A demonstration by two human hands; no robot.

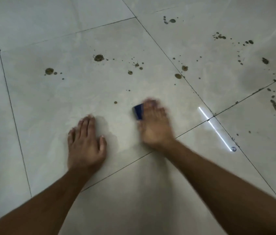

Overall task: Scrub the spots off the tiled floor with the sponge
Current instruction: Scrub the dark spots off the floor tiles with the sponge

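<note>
dark blue sponge (pixel 138 111) gripped under blurred right hand (pixel 154 126); left hand (pixel 85 143) flat, fingers spread.

Head view looks steeply down, near the floor (pixel 49 107).

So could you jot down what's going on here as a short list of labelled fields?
Surface: pale tiled floor with dark grout lines
Left hand: flat on the floor, fingers straight
Right hand: blurred, holds a blue sponge against the tile
Spots: many brown ones ahead and to the right
Nearest spot: just left of the sponge
</note>
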